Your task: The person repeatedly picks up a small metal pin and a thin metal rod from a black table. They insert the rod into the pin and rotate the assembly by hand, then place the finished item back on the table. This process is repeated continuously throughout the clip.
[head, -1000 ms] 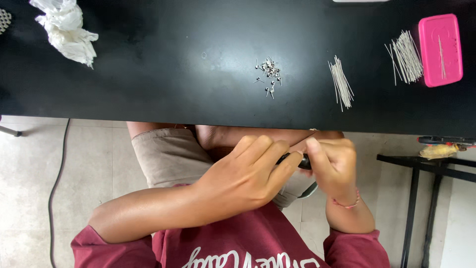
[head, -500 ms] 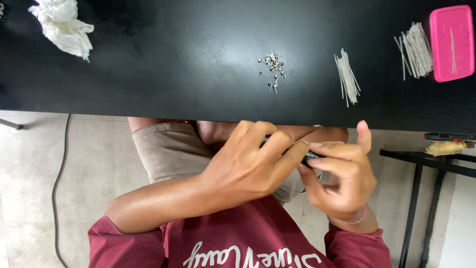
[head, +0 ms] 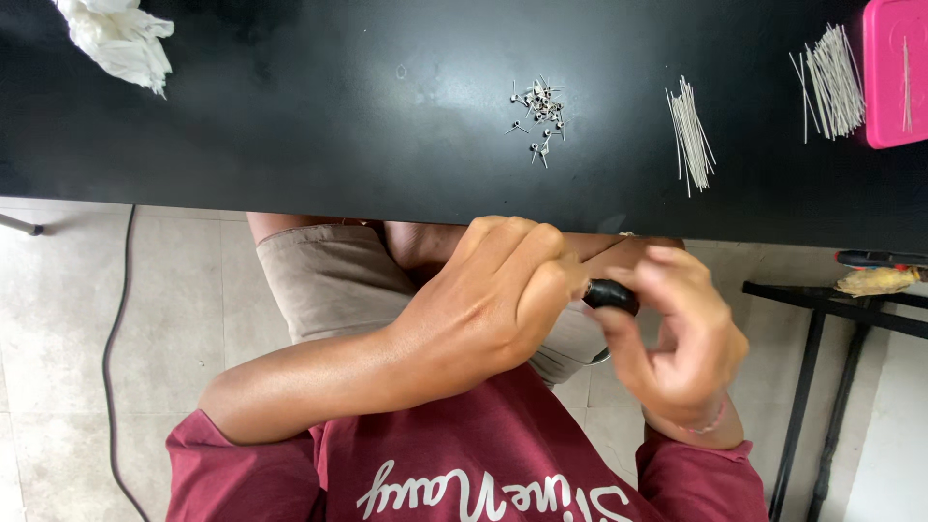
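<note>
- Two bare hands meet below the near edge of a black table (head: 290,145), above the person's lap, seen from overhead.
- The left hand (head: 493,300) is curled into a loose fist, its fingers closed against one end of a small black tool (head: 611,294).
- The right hand (head: 681,333) wraps its fingers around the tool's other side, gripping it; the tool sits between both hands, off the table.
- On the table lie a small heap of metal pins (head: 537,118), a bundle of thin metal rods (head: 690,135), and a second bundle (head: 831,82) just beside a pink box (head: 894,72).
- Crumpled white paper (head: 116,39) rests at the far left corner.
</note>
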